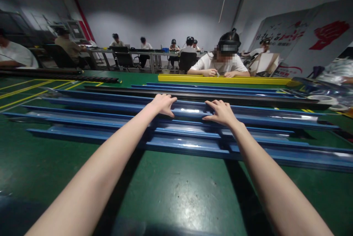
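Observation:
A long blue channel strip (190, 110) runs from left to right in front of me, its inner face shiny. My left hand (163, 104) spans it left of the middle, fingers over the far edge and thumb at the near edge. To the right, my right hand (222, 113) grips the same strip in a similar way. Whether the strip is raised off the table cannot be told. Closer to me lie more blue channel strips (187, 144), roughly parallel, crossed by my forearms. Just beyond the held strip is a long black strip (264, 100).
The green table (176, 188) bears yellow line markings at left. Farther back lie thin blue strips (204, 88), a yellow strip (220, 78) and dark strips (55, 75). A co-worker (220, 59) sits opposite. Tape rolls (322, 100) and clear plastic are at right.

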A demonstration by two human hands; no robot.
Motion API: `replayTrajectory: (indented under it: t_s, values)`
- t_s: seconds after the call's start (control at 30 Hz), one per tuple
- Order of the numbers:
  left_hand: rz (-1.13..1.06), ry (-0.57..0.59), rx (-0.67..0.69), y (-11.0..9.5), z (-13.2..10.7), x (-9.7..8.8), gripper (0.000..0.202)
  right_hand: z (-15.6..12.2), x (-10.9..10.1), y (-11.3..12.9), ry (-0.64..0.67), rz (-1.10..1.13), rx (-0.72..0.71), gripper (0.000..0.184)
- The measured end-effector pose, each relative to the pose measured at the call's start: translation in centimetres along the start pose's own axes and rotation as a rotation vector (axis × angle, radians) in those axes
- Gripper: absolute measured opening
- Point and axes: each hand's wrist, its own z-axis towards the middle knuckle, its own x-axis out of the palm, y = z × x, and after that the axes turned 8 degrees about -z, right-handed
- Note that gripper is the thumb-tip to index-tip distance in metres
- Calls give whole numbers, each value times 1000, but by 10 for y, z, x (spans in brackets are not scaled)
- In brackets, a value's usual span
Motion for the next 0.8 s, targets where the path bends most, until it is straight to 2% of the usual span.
replayTrajectory:
  t_s: [0.2,0.27,0.33,0.53,0.8]
  values:
    - [34,-80,-21,-1,-43,-43,75,-21,-61,11,-68,-158,-90,73]
    - [9,-83,-9,-5,-62,-51,77,-34,-77,19,-90,-182,-111,73]
    - [-25,-34,-10,-9,-82,-53,75,-49,-87,28,-100,-192,-135,73]
    - [-70,56,11,-18,-125,-38,76,-90,-90,60,-72,-215,-184,72]
    - [-37,86,56,-25,-157,-17,82,-126,-79,91,-13,-153,-178,72]
